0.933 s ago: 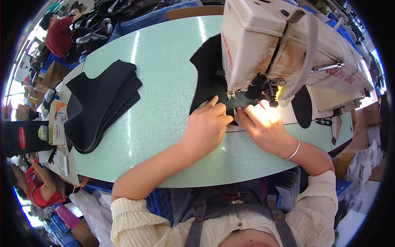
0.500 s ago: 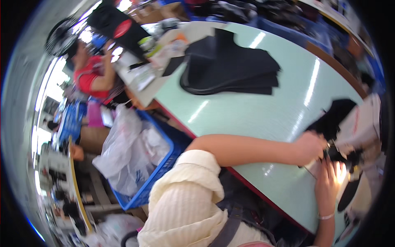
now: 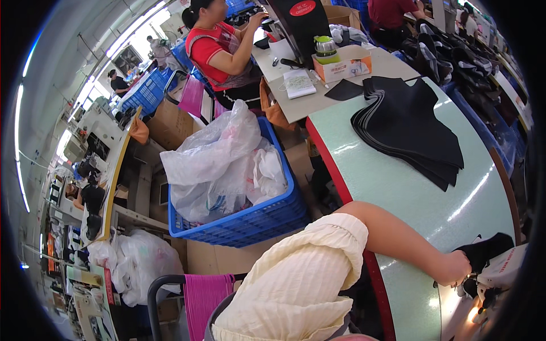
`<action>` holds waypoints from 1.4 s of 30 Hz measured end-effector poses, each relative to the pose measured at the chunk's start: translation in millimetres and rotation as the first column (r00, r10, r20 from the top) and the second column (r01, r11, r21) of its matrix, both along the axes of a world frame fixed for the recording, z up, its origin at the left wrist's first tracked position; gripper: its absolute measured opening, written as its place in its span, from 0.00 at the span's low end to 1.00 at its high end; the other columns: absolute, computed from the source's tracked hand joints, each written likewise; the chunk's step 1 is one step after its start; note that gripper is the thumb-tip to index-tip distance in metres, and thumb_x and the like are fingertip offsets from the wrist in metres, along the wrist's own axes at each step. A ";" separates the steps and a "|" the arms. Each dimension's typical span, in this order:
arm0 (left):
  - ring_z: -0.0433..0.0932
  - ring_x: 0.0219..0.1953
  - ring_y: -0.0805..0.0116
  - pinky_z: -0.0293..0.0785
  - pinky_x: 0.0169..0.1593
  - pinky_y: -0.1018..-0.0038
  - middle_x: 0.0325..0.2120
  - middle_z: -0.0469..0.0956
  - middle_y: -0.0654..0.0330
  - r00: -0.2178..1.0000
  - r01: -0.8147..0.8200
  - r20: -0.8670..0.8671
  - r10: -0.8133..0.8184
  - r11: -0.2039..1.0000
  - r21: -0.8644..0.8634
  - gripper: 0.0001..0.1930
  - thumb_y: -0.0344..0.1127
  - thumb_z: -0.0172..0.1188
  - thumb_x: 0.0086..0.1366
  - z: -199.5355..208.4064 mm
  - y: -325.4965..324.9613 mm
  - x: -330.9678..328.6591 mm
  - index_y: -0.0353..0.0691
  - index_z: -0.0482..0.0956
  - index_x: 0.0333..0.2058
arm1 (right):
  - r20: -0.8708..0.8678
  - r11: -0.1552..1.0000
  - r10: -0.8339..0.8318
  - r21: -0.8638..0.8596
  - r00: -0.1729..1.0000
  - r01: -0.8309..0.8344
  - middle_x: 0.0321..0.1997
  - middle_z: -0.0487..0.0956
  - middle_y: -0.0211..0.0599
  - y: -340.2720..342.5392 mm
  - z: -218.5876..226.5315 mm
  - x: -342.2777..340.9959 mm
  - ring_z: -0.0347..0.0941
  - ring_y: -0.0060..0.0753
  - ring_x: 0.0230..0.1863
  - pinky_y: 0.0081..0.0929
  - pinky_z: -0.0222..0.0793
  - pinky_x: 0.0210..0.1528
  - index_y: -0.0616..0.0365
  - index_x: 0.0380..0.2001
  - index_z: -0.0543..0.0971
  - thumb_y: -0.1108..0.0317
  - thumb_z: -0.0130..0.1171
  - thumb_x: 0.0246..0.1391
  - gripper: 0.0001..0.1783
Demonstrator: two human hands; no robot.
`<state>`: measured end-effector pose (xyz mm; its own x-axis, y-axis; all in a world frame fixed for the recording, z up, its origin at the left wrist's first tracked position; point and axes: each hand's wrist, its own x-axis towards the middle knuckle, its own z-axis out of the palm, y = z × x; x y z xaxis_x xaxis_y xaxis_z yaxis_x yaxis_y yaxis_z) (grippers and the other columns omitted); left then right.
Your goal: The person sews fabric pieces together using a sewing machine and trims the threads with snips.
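Under your left hand (image 3: 455, 268) lies a black fabric piece (image 3: 488, 249), flat on the pale green table at its right edge, one end running in beside the white sewing machine. It is dark, matte and limp, with a rough, irregular outline; your fingers cover its near end, and the machine hides the rest.

Right hand not in frame, cut off past the 4 o'clock rim. Left hand (image 3: 455, 268): fingertips hidden behind black fabric (image 3: 483, 250), grip can't be told. Sewing machine (image 3: 500, 273) mostly cut off at 4 o'clock; needle area too dark & small. Far workers at 10 o'clock too small.
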<state>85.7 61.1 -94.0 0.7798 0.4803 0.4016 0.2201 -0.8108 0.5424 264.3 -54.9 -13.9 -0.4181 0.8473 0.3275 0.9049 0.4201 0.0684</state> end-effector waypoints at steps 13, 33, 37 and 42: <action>0.80 0.36 0.52 0.73 0.45 0.58 0.27 0.79 0.56 0.982 0.155 -0.127 -0.143 0.983 0.094 0.07 0.39 0.65 0.48 28.7 2.2 -33.9 0.44 0.83 0.22 | -0.029 0.986 0.059 -0.152 0.998 -0.063 0.51 0.76 0.44 -13.2 7.6 2.7 0.70 0.48 0.53 0.48 0.61 0.58 0.60 0.47 0.78 0.81 0.53 0.45 0.22; 0.75 0.36 0.62 0.73 0.39 0.70 0.29 0.78 0.60 0.979 0.200 -0.043 -0.199 0.980 0.020 0.09 0.24 0.64 0.53 86.0 -13.2 -75.7 0.39 0.84 0.34 | 0.111 0.984 0.027 0.171 0.993 -0.045 0.38 0.79 0.23 -24.5 28.7 -39.1 0.73 0.30 0.43 0.32 0.71 0.38 0.54 0.38 0.81 0.69 0.57 0.42 0.16; 0.75 0.36 0.62 0.73 0.39 0.70 0.30 0.78 0.61 0.985 0.173 -0.028 -0.172 0.984 0.038 0.09 0.24 0.64 0.52 83.4 -12.2 -73.2 0.39 0.84 0.34 | 0.122 0.984 -0.033 0.180 0.992 0.011 0.37 0.77 0.30 -23.3 16.3 -42.3 0.73 0.31 0.42 0.32 0.71 0.38 0.57 0.41 0.81 0.69 0.57 0.43 0.18; 0.74 0.35 0.62 0.73 0.39 0.70 0.30 0.78 0.61 0.988 0.155 -0.020 -0.154 0.986 0.056 0.10 0.24 0.64 0.51 79.9 -12.7 -71.5 0.40 0.84 0.34 | 0.093 0.990 -0.040 0.139 0.995 0.027 0.37 0.76 0.34 -27.3 7.0 -44.0 0.74 0.31 0.40 0.30 0.71 0.35 0.59 0.42 0.80 0.70 0.57 0.42 0.19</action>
